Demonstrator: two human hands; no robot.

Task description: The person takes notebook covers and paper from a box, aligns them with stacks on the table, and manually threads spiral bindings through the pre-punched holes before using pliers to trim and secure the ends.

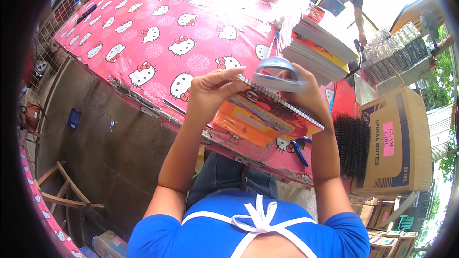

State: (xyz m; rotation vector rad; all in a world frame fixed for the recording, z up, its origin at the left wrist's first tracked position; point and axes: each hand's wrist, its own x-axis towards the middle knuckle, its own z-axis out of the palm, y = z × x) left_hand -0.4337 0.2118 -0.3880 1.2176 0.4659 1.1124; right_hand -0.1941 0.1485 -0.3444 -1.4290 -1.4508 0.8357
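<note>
- Left hand (217, 88): grip pinches the notebook's upper-left corner.
- Spiral-bound notebook (282, 108): held tilted above the pink-covered tabletop (160, 48).
- Pale-blue ring-shaped object (282, 85): blurred, at the right hand (306, 88); that grip's state cannot be told.
- Black spiral coils (351, 145): beside carton (394, 141).

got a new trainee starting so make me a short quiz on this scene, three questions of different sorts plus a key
1. True or false: the blue-handled tool lies on top of the large cardboard box.
2. Which of these is right beside that box, on its left in the picture? A) green chair B) black coils C) fan
3. Fill in the blank: the left hand pinches one end of a ____.

Key:
1. False; it lies on the pink table cover.
2. B
3. spiral-bound notebook
</note>
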